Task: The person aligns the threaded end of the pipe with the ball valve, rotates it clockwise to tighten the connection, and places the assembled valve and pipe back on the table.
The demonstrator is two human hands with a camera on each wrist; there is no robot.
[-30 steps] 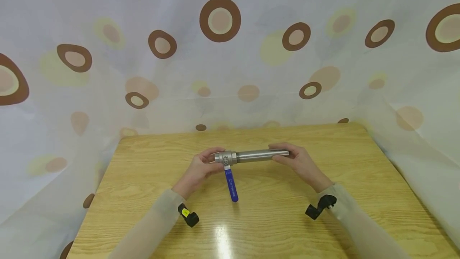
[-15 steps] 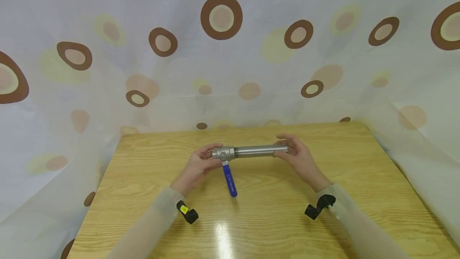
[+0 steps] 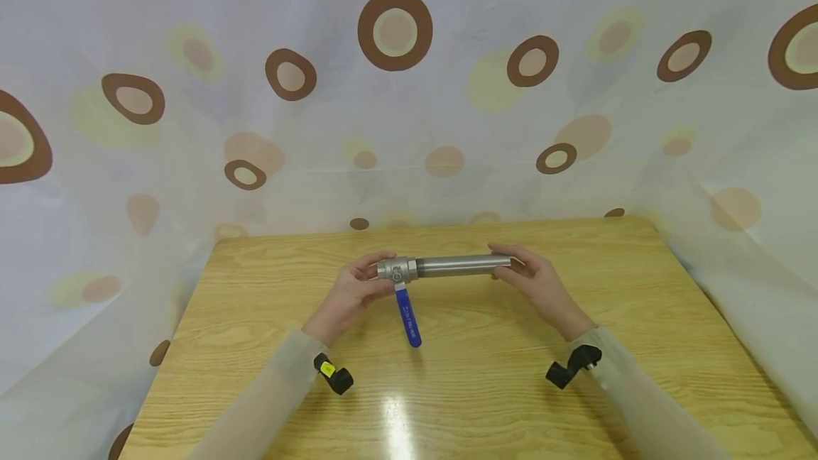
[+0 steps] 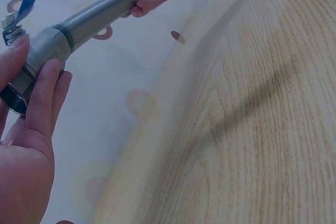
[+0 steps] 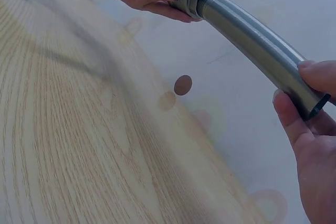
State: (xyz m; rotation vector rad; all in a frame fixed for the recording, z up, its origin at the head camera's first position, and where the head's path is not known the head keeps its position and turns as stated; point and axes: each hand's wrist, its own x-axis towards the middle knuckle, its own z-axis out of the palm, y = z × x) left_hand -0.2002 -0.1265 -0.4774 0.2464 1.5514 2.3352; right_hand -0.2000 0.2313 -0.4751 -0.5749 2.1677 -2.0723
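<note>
My left hand (image 3: 350, 297) grips a metal ball valve (image 3: 397, 270) by its body, thumb and fingers on opposite sides. From the valve a blue lever handle (image 3: 409, 318) points down toward me in the head view. A smooth steel pipe (image 3: 463, 265) runs rightward out of the valve, a few threads showing at the joint in the left wrist view. Around the pipe's free end my right hand (image 3: 538, 286) pinches with thumb and fingers. Valve and pipe are held above the table, nearly level. In the left wrist view the valve's hexagonal open end (image 4: 14, 98) shows.
Below the hands lies a wood-grain table (image 3: 473, 389), its far edge meeting a white patterned sheet (image 3: 319, 133) that also hangs at both sides. A black wrist camera (image 3: 334, 375) sits on the left sleeve, and another black wrist camera (image 3: 574, 366) on the right.
The valve and pipe have shifted slightly up and left in the head view. My right fingers lifted off the pipe's end, then came back to it in a changed grip.
</note>
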